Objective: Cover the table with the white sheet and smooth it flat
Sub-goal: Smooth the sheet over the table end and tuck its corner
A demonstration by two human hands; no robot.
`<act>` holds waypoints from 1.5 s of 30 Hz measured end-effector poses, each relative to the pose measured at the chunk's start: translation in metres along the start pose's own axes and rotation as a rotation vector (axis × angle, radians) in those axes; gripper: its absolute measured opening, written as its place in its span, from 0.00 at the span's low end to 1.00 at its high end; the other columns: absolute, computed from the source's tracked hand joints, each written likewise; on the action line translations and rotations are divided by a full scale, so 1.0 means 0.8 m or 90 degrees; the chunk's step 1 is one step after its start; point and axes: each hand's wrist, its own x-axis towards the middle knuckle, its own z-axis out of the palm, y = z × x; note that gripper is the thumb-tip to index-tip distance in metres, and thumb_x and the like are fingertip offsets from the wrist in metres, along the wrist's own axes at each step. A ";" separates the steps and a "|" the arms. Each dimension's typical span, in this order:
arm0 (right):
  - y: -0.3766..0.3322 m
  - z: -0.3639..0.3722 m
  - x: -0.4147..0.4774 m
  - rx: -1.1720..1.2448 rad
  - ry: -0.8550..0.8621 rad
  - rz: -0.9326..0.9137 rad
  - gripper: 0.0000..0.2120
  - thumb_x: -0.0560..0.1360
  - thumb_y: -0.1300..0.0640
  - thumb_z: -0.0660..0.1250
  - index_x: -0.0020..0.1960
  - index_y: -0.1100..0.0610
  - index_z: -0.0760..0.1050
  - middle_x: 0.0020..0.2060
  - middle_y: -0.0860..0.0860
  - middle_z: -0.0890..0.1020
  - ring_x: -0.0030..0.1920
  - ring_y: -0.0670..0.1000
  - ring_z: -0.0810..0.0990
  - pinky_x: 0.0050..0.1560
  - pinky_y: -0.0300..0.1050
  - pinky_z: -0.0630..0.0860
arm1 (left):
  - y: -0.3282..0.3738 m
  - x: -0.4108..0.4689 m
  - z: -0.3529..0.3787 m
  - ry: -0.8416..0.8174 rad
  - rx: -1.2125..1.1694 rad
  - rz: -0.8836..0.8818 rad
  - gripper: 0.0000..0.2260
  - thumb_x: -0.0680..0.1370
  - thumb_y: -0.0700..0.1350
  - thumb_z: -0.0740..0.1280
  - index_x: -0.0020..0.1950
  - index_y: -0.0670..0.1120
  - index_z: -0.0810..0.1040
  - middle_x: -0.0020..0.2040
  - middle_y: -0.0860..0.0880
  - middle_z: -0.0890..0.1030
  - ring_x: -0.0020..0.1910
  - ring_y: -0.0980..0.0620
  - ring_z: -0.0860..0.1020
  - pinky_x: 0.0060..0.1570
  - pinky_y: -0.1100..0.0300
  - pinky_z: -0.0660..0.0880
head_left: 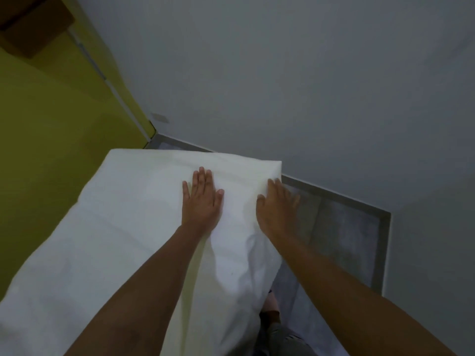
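Head view, looking down over both bare forearms. The white sheet (123,227) lies over the table, hiding its top completely; it runs from the near left of the scene to a far edge close to the room corner. Its right side hangs down over the table edge in soft folds, and a few shallow creases cross the top. The left hand (201,199) rests palm-down on the sheet near the far right corner, fingers extended and slightly spread, grasping nothing. The right hand (277,204) lies at the right edge of the sheet, just beside the left hand but apart from it, fingers stretched forward and flat against the draped cloth; its far side is blurred, so whether any fingertip hooks the fabric cannot be told. To the left stands a yellow wall (51,119); a grey wall (282,73) fills the far and right of the scene. Grey floor (341,235) shows to the right of the table, between the hanging cloth and the wall.
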 end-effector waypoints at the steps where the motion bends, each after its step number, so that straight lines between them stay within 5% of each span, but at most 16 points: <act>1: 0.002 0.006 -0.004 0.023 -0.055 0.049 0.23 0.81 0.51 0.52 0.74 0.56 0.60 0.74 0.54 0.64 0.74 0.57 0.61 0.73 0.61 0.48 | 0.000 -0.001 0.001 -0.020 -0.007 -0.002 0.28 0.81 0.56 0.43 0.78 0.44 0.45 0.79 0.47 0.45 0.77 0.52 0.42 0.75 0.48 0.38; 4: 0.011 0.016 -0.001 0.054 -0.082 0.077 0.21 0.82 0.47 0.50 0.69 0.55 0.67 0.63 0.58 0.77 0.65 0.60 0.72 0.71 0.59 0.59 | -0.002 0.003 0.003 -0.043 -0.009 -0.001 0.27 0.82 0.55 0.45 0.78 0.45 0.45 0.79 0.47 0.45 0.77 0.52 0.42 0.75 0.48 0.39; 7: 0.015 0.014 0.007 -0.017 -0.029 0.021 0.18 0.81 0.48 0.52 0.62 0.53 0.75 0.55 0.56 0.82 0.61 0.58 0.76 0.73 0.60 0.54 | -0.004 0.010 0.003 -0.045 0.000 0.008 0.27 0.82 0.54 0.45 0.78 0.44 0.45 0.79 0.46 0.45 0.77 0.51 0.42 0.75 0.48 0.39; 12: 0.007 0.006 0.014 -0.017 0.051 -0.022 0.16 0.82 0.51 0.53 0.62 0.52 0.77 0.57 0.53 0.82 0.64 0.52 0.75 0.75 0.58 0.44 | 0.003 0.008 0.008 0.016 -0.012 0.005 0.29 0.80 0.56 0.42 0.78 0.44 0.45 0.79 0.46 0.45 0.78 0.51 0.43 0.75 0.49 0.39; 16: -0.009 0.002 0.011 -0.004 0.169 -0.110 0.17 0.80 0.52 0.55 0.65 0.53 0.75 0.61 0.52 0.80 0.67 0.50 0.73 0.74 0.62 0.47 | 0.003 -0.006 0.008 0.096 -0.026 -0.017 0.28 0.80 0.55 0.43 0.78 0.43 0.44 0.79 0.45 0.46 0.78 0.49 0.45 0.74 0.49 0.39; 22: 0.001 -0.009 0.009 -0.119 -0.045 0.037 0.23 0.82 0.51 0.49 0.75 0.54 0.59 0.74 0.50 0.65 0.74 0.53 0.62 0.72 0.65 0.40 | -0.011 -0.025 0.016 -0.003 -0.005 -0.032 0.30 0.79 0.57 0.39 0.77 0.43 0.44 0.79 0.45 0.46 0.78 0.49 0.44 0.75 0.48 0.40; 34: 0.003 0.004 -0.028 -0.183 -0.149 -0.097 0.29 0.82 0.47 0.46 0.78 0.55 0.39 0.78 0.50 0.44 0.78 0.55 0.46 0.73 0.65 0.39 | 0.013 -0.047 0.014 -0.069 -0.047 -0.007 0.27 0.82 0.55 0.43 0.78 0.44 0.43 0.79 0.47 0.43 0.77 0.51 0.42 0.75 0.48 0.39; 40: 0.025 -0.002 -0.017 -0.241 -0.156 -0.189 0.30 0.81 0.43 0.44 0.78 0.55 0.40 0.78 0.51 0.45 0.77 0.56 0.44 0.71 0.65 0.36 | 0.028 -0.046 0.022 -0.035 -0.048 -0.037 0.28 0.82 0.55 0.43 0.77 0.44 0.39 0.78 0.46 0.41 0.77 0.50 0.41 0.75 0.48 0.39; 45: 0.038 -0.017 0.011 -0.273 -0.176 -0.282 0.35 0.76 0.39 0.33 0.78 0.54 0.44 0.78 0.51 0.50 0.78 0.55 0.47 0.72 0.66 0.40 | 0.041 -0.040 0.030 -0.006 -0.028 -0.085 0.32 0.77 0.60 0.35 0.77 0.44 0.41 0.79 0.46 0.43 0.77 0.50 0.42 0.74 0.48 0.39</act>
